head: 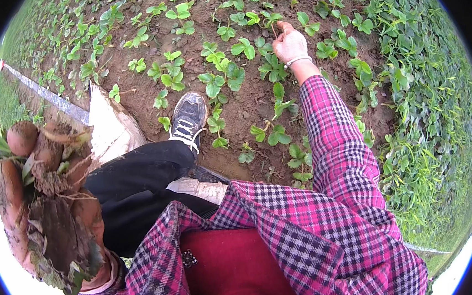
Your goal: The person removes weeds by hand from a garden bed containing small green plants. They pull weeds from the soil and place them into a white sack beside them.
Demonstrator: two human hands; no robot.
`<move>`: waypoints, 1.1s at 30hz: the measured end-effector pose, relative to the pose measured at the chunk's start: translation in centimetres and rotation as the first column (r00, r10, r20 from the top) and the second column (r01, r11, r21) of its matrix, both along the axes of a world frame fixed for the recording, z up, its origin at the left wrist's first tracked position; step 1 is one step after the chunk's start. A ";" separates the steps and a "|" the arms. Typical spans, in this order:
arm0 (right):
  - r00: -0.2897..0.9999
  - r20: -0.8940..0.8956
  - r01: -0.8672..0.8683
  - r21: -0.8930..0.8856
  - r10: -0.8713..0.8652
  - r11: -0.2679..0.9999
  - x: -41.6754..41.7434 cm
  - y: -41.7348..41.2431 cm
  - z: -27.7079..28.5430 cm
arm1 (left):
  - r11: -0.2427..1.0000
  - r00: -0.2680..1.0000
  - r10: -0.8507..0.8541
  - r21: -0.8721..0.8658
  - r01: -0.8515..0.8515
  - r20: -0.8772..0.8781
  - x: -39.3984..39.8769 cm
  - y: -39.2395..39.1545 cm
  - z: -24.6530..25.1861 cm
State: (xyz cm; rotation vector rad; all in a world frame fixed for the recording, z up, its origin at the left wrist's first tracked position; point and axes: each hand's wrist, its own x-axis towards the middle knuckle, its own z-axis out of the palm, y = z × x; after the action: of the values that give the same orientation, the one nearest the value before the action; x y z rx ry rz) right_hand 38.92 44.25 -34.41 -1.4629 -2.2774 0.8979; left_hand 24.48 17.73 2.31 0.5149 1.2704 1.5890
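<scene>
My left hand is raised close to the camera at the left, its muddy fingers closed around a bunch of pulled-up plants. Withered brown leaves, soil-caked roots and some green leaves stick out of the bunch. Farther off, my right hand reaches down among young strawberry plants growing in brown soil. Its fingertips meet at a thin reddish stem just below a green leaf. How firmly the stem is held is hard to see.
My dark sneaker stands on the soil between plants. Beside my leg is a white sack-like object. A grey strip runs off to the upper left. Dense green growth borders the right side.
</scene>
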 end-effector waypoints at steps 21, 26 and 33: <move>0.686 -0.661 -0.018 -0.431 -0.302 0.902 6.6 -1.5 9.0 | 0.990 0.996 0.051 0.136 -0.040 -0.078 -1.3 -3.1 1.2; 0.736 -0.674 -0.140 -0.240 -0.061 0.961 6.3 -5.9 22.0 | 0.966 0.985 0.068 0.257 -0.026 -0.158 -0.3 -4.8 1.4; 0.600 -0.347 -0.559 0.462 0.721 0.688 2.5 -17.4 38.0 | 0.981 0.988 -0.150 0.115 0.154 -0.047 3.3 -6.7 3.9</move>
State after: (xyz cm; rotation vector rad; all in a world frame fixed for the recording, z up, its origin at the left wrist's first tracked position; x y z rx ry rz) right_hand 41.44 26.89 3.63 -0.1503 -2.3674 0.8946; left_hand 27.79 11.01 6.23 0.7033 1.1416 1.5375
